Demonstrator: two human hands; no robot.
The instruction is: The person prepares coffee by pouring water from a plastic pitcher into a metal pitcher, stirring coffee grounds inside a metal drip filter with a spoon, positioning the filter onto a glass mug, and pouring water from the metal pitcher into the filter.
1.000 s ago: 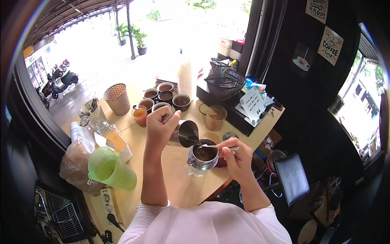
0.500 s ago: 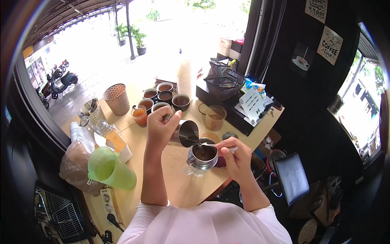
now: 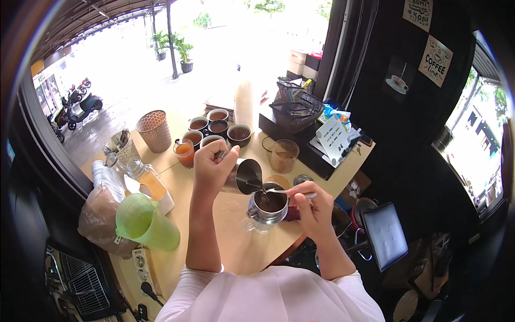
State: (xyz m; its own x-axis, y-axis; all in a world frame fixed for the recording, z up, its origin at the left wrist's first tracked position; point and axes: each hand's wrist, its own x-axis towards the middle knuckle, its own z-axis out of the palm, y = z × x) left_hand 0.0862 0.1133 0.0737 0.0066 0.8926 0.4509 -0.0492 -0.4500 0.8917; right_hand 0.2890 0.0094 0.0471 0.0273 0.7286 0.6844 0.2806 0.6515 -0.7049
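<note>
My left hand (image 3: 214, 163) is closed round the handle of a metal pitcher (image 3: 237, 181), which tips to the right. A thin stream of clear liquid runs from its lip into a metal coffee dripper (image 3: 266, 214). The dripper holds dark brown coffee and sits on a clear glass mug (image 3: 263, 228). In my right hand (image 3: 314, 208) is a spoon (image 3: 279, 191), pinched by its handle, its head over the dripper's rim where the stream falls. The pitcher's handle is mostly hidden by my fingers.
Several dark-filled cups (image 3: 240, 134) and an orange drink (image 3: 185, 154) stand beyond the pitcher. A brownish glass (image 3: 284, 155) and a round lid (image 3: 303, 180) lie near the dripper. At left are a green jug (image 3: 146, 221) and a power strip (image 3: 144, 265); a black basket (image 3: 296, 114) stands back right.
Liquid keeps running from the pitcher into the dripper. My right hand and the spoon have shifted very slightly; the pitcher stays in place.
</note>
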